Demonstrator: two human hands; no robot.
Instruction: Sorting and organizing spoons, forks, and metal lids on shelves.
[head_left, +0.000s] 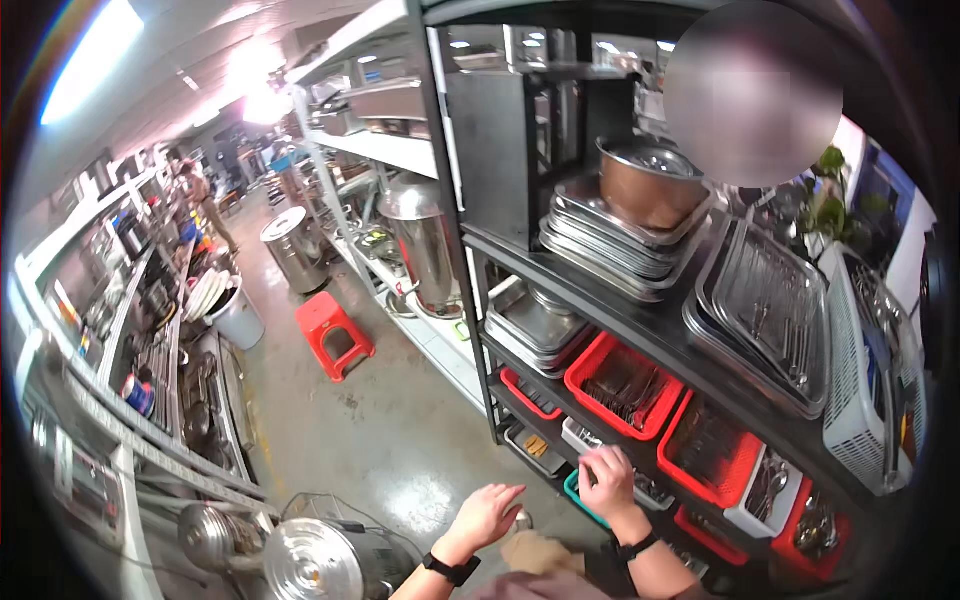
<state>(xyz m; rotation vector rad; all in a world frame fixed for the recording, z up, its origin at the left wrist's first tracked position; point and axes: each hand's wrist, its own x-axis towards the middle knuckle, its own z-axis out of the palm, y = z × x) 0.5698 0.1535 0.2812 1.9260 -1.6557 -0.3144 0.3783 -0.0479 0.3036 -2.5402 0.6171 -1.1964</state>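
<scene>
My left hand (487, 516) is held over the floor at the lower middle, fingers stretched forward and nothing in it. Beside it, my right hand (606, 482) has its fingers curled in, and no object shows in them. That hand is nearest to the black shelf rack (610, 300), in front of its lower baskets. A red basket (640, 425) with dark metal utensils lies just beyond it. Another red basket (675, 478) stands to its right, next to a white basket (778, 505) of metal utensils. Both wrists carry black bands.
Steel trays (610, 260) and a copper-coloured pot (650, 195) fill the rack's upper shelf. On the floor stand a red stool (335, 338), a steel drum (295, 248) and a lidded metal pot (315, 562). Crowded shelves (120, 400) line the left; a person (205, 200) is far off.
</scene>
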